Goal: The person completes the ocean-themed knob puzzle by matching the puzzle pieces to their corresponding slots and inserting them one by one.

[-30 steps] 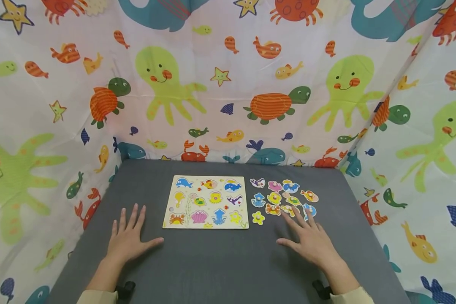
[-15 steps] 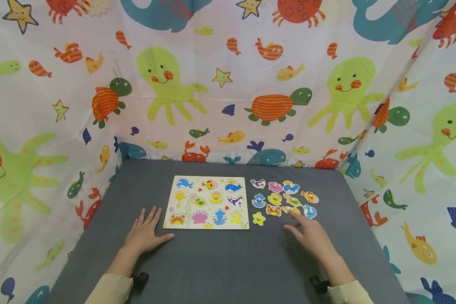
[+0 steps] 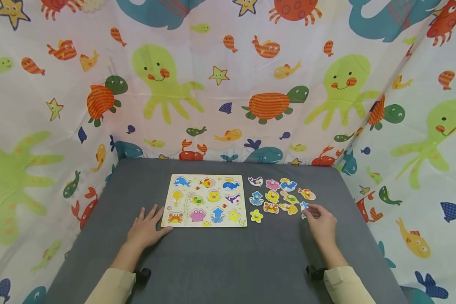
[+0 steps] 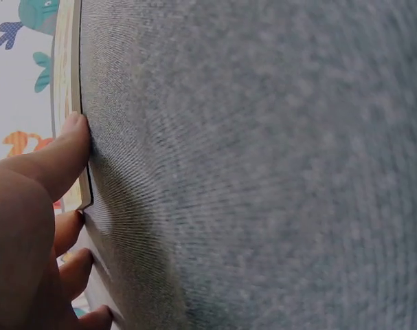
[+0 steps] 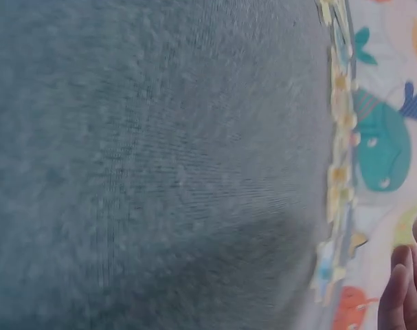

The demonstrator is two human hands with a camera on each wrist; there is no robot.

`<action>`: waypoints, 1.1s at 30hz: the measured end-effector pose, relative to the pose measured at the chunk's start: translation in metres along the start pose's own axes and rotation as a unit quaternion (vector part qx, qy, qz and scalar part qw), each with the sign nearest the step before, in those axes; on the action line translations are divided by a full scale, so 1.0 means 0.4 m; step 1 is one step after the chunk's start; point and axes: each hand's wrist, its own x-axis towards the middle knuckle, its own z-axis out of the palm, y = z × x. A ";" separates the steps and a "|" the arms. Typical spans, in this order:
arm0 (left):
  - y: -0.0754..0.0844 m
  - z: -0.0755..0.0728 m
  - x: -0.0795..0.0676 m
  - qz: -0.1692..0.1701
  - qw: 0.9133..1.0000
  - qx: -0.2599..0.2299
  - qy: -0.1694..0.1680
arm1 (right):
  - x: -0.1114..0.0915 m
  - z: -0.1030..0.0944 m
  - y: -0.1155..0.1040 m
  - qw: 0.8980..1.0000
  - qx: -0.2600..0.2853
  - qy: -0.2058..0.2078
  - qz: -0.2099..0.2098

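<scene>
Left hand [image 3: 144, 231] spread, touching the puzzle board [image 3: 209, 206], right hand [image 3: 323, 221] curled by blue-and-white piece [image 3: 303, 205], I can't tell whether it pinches, grey worktop [image 3: 228, 261] beneath.

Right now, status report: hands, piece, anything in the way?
Left hand against puzzle board. Right hand at blue-and-white piece, grip unclear. Other pieces between it and board.

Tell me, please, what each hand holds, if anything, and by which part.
The left hand holds nothing, only touching the board near one corner. Whether the right hand grips the blue piece cannot be told.
</scene>
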 end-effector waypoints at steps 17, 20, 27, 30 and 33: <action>-0.008 0.004 -0.005 0.023 1.000 -0.008 0.016 | 0.060 0.072 0.063 0.992 0.000 0.024 0.124; -0.007 0.007 0.001 0.023 1.000 -0.011 0.012 | 0.064 0.073 0.065 0.990 -0.009 0.018 0.139; -0.004 -0.001 -0.002 0.019 1.000 -0.017 0.008 | 0.070 0.080 0.056 0.987 -0.021 0.005 0.162; -0.002 -0.002 -0.006 0.018 1.000 -0.015 0.004 | 0.073 0.082 0.053 0.986 -0.031 0.003 0.164; 0.001 -0.006 -0.009 0.017 1.000 -0.016 0.001 | 0.076 0.080 0.043 0.985 -0.048 0.008 0.168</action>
